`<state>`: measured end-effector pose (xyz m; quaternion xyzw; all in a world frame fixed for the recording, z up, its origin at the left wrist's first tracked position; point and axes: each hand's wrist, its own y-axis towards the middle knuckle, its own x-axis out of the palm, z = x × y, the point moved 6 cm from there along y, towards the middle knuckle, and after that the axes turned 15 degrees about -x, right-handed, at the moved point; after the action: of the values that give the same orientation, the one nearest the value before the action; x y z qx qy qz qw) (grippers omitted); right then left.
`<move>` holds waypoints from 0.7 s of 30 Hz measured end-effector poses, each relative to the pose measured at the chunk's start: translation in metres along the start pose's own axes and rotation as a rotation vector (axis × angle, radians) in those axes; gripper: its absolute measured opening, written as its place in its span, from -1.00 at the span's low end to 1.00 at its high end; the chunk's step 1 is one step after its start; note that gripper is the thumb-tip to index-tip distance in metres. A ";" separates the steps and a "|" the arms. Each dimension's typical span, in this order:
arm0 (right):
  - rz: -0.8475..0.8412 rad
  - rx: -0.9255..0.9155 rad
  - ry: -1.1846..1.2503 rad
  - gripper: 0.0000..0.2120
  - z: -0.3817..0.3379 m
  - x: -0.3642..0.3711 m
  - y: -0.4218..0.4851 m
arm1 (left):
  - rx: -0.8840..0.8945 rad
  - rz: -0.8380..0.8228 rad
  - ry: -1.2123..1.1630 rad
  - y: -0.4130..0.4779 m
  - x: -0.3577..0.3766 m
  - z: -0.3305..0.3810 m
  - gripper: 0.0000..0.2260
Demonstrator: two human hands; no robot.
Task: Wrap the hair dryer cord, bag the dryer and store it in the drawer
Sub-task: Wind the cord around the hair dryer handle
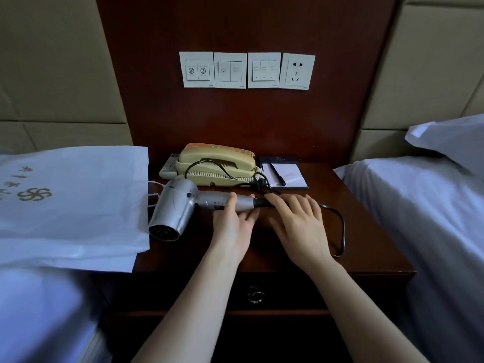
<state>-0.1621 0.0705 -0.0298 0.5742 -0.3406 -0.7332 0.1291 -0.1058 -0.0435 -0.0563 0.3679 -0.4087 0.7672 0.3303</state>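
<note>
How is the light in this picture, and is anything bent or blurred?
Head view: dim, bluish light; dark wooden drawer in heavy shadow; wide-angle lens bends the row of white wall switch plates; silver hair dryer, left hand and right hand look sharp.

Head camera looks down, close, at nightstand [372, 244].

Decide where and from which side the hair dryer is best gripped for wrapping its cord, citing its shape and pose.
Grip the handle of the hair dryer, coming from the near side with the thumb over the top. It lies flat, pointing right, slim and straight, while the body is bulky and the cord leaves its right end.
</note>
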 end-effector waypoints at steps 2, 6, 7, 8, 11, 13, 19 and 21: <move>-0.019 0.022 0.000 -0.59 0.010 0.002 -0.002 | 0.003 -0.009 -0.018 0.003 0.003 0.003 -0.61; -0.018 0.062 0.021 -0.56 0.030 0.002 -0.008 | 0.053 -0.033 0.144 0.002 0.010 0.011 -0.62; -0.017 0.057 0.030 -0.56 0.031 0.002 -0.009 | 0.068 -0.041 0.192 0.001 0.012 0.014 -0.62; -0.012 0.049 0.049 -0.55 0.032 0.002 -0.010 | 0.085 -0.045 0.235 -0.001 0.014 0.016 -0.62; -0.008 0.017 0.143 -0.54 0.032 -0.001 -0.009 | 0.139 -0.036 0.302 -0.003 0.014 0.029 -0.62; -0.006 -0.018 0.166 -0.53 0.029 -0.004 -0.008 | 0.166 -0.025 0.310 -0.005 0.010 0.038 -0.62; 0.061 0.029 0.250 -0.63 0.032 -0.008 -0.006 | 0.186 0.017 0.351 -0.011 -0.001 0.052 -0.62; 0.124 0.112 0.250 -0.67 0.037 -0.009 -0.004 | 0.192 0.025 0.388 -0.011 -0.003 0.055 -0.60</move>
<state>-0.1932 0.0921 -0.0212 0.6453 -0.3969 -0.6264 0.1835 -0.0789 -0.0874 -0.0328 0.2378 -0.2670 0.8630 0.3569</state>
